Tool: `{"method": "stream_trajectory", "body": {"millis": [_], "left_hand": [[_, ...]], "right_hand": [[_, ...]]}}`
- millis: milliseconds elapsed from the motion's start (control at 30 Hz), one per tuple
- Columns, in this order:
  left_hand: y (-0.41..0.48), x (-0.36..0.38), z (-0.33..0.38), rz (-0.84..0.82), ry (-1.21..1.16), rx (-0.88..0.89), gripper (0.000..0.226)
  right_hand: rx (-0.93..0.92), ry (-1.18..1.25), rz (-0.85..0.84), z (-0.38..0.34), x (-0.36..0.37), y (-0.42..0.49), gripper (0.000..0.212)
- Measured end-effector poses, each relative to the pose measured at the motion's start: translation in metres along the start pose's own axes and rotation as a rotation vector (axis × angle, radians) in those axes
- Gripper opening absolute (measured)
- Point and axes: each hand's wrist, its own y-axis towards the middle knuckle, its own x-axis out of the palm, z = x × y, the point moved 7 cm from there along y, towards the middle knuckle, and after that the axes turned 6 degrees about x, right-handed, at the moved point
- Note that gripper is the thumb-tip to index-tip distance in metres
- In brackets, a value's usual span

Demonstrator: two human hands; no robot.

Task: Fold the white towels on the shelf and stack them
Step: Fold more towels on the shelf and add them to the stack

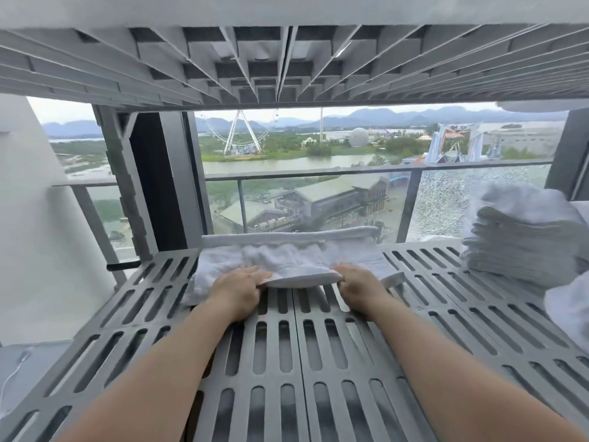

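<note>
- My left hand [237, 290] and my right hand [357, 287] each pinch the near edge of the white towel [287, 260], with the fingers curled around the cloth.
- I judge that I am in the middle of a fold. Next I must carry this edge away from me, evenly.
- Under the towel is the slotted grey shelf [318, 346].
- To the right of the towel stands the stack of folded towels [522, 247]; behind the towel is a glass railing [318, 172].
</note>
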Motion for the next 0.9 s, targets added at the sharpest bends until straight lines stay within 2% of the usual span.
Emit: {"method": "stream_trajectory", "body": {"millis": [167,367,633,900], "left_hand": [[0.021,0.002,-0.007,0.012,-0.017,0.022,0.050],[-0.009,-0.005,0.001,0.051,-0.028,0.076,0.051],[-0.077,-0.021,0.025,0.182,0.053,0.098,0.050],[-0.140,-0.023,0.056,0.255,0.113,0.052,0.051]], "right_hand": [[-0.020,-0.010,0.036,0.003,-0.002,0.008,0.048],[0.022,-0.039,0.122,0.009,-0.009,-0.009,0.047],[-0.047,-0.383,0.216,-0.004,-0.026,-0.073,0.032],[-0.081,-0.508,0.229,-0.002,-0.043,-0.150,0.019]]}}
